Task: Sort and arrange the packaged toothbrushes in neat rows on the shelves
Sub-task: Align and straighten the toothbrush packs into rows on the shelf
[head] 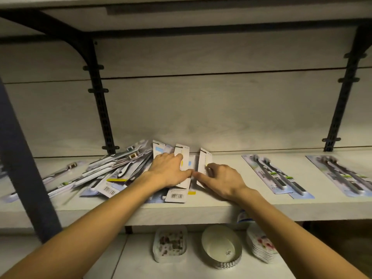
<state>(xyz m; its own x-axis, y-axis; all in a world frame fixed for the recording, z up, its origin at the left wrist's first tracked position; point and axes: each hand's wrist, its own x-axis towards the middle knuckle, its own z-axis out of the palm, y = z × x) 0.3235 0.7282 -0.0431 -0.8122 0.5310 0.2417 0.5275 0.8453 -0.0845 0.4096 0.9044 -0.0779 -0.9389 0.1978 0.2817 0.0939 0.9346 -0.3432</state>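
On the shelf (221,210), the left hand (168,171) presses flat-fingered on the jumbled toothbrush packs (120,170) to steady them, while the right hand (222,181) pinches 1 white pack (204,162), seemingly pulling it toward the 2 sorted stacks (275,176) rightward.

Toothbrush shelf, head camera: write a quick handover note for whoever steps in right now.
Left hand: lies on the white-backed packs mid-shelf, fingers over them.
Right hand: pinches one tilted white pack beside them.
Jumbled pile of toothbrush packs sits left of the hands.
Done: two dark-brush packs lie flat, spaced out, on the right of the shelf.
Left: sort the pile, lay the white packs in rows.
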